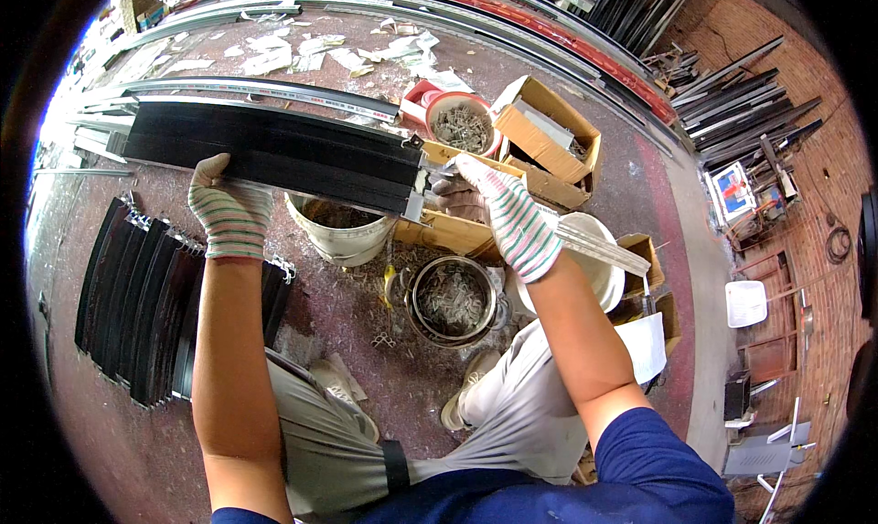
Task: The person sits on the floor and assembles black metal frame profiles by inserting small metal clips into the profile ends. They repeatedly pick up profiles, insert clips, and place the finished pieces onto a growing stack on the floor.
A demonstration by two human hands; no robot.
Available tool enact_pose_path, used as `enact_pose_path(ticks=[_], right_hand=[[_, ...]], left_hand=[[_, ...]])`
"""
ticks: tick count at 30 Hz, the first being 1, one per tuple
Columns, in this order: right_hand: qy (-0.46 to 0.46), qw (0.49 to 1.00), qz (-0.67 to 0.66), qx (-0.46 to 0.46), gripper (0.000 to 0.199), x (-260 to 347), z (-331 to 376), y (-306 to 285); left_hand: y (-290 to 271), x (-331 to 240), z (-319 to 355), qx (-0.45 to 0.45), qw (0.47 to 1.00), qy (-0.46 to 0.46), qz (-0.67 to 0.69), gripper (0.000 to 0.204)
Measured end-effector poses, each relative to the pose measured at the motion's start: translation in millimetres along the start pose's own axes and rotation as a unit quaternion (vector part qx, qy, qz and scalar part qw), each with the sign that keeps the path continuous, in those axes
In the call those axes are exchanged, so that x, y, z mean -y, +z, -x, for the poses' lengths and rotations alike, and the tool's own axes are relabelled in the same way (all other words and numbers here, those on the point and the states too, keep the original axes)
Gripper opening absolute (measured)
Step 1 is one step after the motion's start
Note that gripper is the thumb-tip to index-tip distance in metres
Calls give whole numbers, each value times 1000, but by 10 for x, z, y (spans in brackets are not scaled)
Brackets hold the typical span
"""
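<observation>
A long black metal profile (302,149) lies crosswise in front of me, its cut end with light metal fittings to the right. My left hand (229,208), in a striped knit glove, grips its lower edge with the thumb over the front face. Beside the right end is my right hand (512,213), gloved likewise, fingers closed round something small and metallic that I cannot make out. Below the profile stand a white bucket (338,236) and a metal pot (451,303) holding small metal bits. Several black profiles (151,295) are stacked at the left.
A red-rimmed bucket (462,126) of small parts and an open cardboard box (549,135) stand beyond my right hand. Near my right forearm are a white bucket (599,282) and light strips (604,245). Paper scraps (311,53) litter the far floor. Long bars (567,30) lie behind.
</observation>
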State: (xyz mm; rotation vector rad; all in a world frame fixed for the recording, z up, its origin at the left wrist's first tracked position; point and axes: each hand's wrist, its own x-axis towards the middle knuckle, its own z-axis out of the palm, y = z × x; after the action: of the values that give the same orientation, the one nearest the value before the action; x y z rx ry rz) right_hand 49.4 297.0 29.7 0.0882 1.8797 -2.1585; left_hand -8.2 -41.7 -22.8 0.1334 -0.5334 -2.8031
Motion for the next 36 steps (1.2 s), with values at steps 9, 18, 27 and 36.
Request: enact_pose_path(ticks=[9, 18, 27, 36], right_hand=[[-79, 996, 46, 20, 44, -242, -136, -63], [-75, 994, 52, -52, 62, -223, -125, -58], [-261, 961, 72, -52, 63, -283, 118, 186], [-262, 960, 89, -44, 64, -313, -44, 50]], left_hand=[[-18, 22, 14, -26, 999, 19, -33, 13], [-3, 73, -25, -6, 1000, -15, -1, 15], [-1, 132, -59, -47, 998, 29, 5, 25], [-73, 216, -79, -9, 1000, -26, 12, 33]])
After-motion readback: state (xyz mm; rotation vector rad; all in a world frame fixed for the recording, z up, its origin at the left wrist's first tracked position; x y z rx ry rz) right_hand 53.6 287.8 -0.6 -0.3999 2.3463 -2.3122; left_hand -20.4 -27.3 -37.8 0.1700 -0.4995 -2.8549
